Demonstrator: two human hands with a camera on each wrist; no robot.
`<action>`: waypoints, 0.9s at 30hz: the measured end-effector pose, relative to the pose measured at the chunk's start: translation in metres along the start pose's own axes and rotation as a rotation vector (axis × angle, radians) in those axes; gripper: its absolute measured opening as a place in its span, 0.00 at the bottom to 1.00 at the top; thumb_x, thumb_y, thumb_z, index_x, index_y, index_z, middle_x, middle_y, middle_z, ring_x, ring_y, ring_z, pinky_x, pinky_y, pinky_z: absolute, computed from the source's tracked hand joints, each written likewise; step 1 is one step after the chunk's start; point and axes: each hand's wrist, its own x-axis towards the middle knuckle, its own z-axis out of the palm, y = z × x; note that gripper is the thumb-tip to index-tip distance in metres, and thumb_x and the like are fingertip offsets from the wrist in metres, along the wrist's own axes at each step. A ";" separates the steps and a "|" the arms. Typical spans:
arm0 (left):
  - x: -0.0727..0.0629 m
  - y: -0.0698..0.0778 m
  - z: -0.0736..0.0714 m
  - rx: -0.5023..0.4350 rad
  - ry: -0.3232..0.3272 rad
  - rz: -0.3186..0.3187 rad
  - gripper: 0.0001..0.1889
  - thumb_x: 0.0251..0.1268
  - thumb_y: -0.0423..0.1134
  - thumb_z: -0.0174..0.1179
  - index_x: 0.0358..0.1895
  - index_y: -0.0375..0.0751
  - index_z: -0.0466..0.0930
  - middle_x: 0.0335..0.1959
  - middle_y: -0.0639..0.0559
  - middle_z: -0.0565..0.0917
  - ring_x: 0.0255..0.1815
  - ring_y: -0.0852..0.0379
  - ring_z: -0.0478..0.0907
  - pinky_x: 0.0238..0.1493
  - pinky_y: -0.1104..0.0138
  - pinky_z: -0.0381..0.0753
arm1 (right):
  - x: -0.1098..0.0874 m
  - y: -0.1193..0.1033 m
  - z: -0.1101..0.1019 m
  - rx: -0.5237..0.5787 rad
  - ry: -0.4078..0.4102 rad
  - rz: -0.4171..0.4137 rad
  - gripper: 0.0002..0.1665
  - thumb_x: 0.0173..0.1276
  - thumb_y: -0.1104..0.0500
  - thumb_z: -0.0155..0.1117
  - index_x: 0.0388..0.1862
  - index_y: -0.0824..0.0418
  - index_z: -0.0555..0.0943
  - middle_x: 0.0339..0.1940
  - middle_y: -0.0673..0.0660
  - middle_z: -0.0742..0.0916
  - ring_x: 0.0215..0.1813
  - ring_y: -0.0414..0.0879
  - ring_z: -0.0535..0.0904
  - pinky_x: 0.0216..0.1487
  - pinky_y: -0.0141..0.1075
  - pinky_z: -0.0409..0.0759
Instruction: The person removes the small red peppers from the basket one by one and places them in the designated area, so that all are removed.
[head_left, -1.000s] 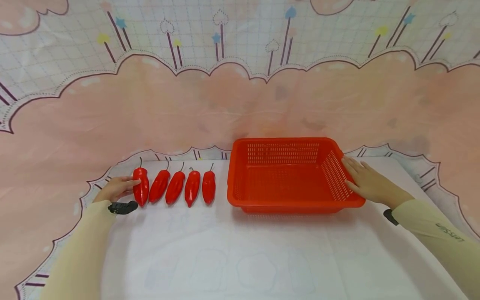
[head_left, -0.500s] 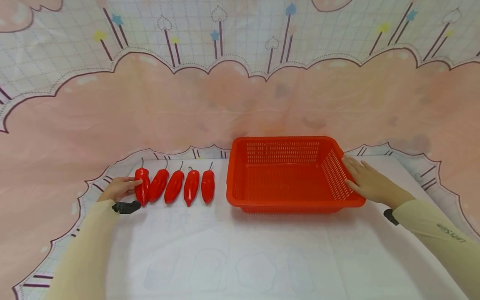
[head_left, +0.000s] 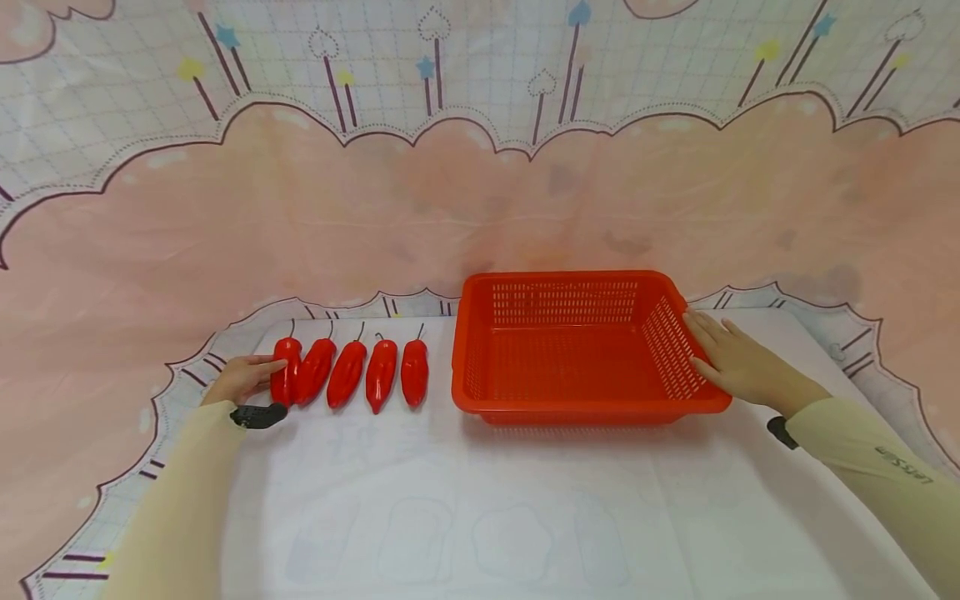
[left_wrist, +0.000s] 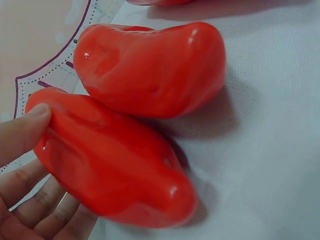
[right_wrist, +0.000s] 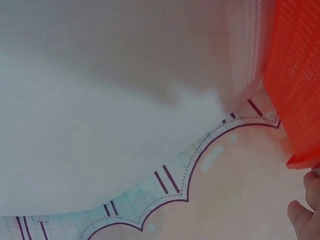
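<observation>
My left hand (head_left: 238, 380) pinches the leftmost red chili pepper (head_left: 283, 375) at the left end of a row. In the left wrist view its thumb (left_wrist: 39, 116) lies on top of that pepper (left_wrist: 107, 160), with the other fingers below along its side. A second pepper (left_wrist: 155, 70) lies right against it. My right hand (head_left: 738, 360) rests with fairly straight fingers on the right rim of a red plastic basket (head_left: 592, 407). The right wrist view catches only fingertips (right_wrist: 300, 217) near the basket's rim (right_wrist: 302, 161).
Several more red peppers stretch rightward, among them a middle one (head_left: 347, 375) and the rightmost (head_left: 415, 372), their stems pointing away from me. The basket stands right of them on a white tablecloth (head_left: 480, 508). A patterned pink cloth (head_left: 337, 217) rises behind.
My left hand has shifted slightly right with the leftmost pepper, bringing it up against its neighbour. The right hand stays on the basket's rim. The head view has turned a little.
</observation>
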 end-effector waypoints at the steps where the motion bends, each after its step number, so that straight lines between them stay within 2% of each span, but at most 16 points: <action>1: 0.000 0.000 0.000 -0.002 0.003 0.003 0.37 0.73 0.50 0.44 0.72 0.26 0.43 0.72 0.28 0.50 0.67 0.35 0.57 0.71 0.51 0.62 | 0.000 0.000 0.000 0.000 -0.002 0.000 0.45 0.71 0.50 0.49 0.74 0.71 0.42 0.75 0.71 0.51 0.75 0.66 0.44 0.74 0.61 0.38; 12: 0.011 -0.005 0.000 0.032 0.025 0.009 0.39 0.71 0.50 0.46 0.71 0.24 0.44 0.71 0.27 0.51 0.69 0.34 0.56 0.71 0.51 0.60 | 0.001 -0.002 0.000 -0.027 -0.006 0.016 0.46 0.70 0.49 0.50 0.74 0.71 0.42 0.75 0.71 0.52 0.75 0.66 0.44 0.73 0.62 0.41; 19: 0.011 -0.004 -0.001 0.041 0.011 0.031 0.38 0.72 0.49 0.45 0.70 0.22 0.44 0.71 0.25 0.51 0.68 0.33 0.56 0.71 0.50 0.60 | 0.001 -0.003 0.001 -0.023 -0.010 0.024 0.47 0.70 0.49 0.50 0.74 0.71 0.42 0.75 0.71 0.51 0.75 0.66 0.44 0.73 0.62 0.40; 27: 0.009 -0.004 0.005 0.052 0.069 0.035 0.39 0.69 0.51 0.48 0.70 0.24 0.48 0.70 0.26 0.54 0.66 0.34 0.59 0.70 0.51 0.63 | 0.000 -0.004 0.000 -0.024 -0.008 0.030 0.47 0.69 0.49 0.51 0.74 0.71 0.42 0.75 0.71 0.52 0.75 0.67 0.44 0.73 0.63 0.40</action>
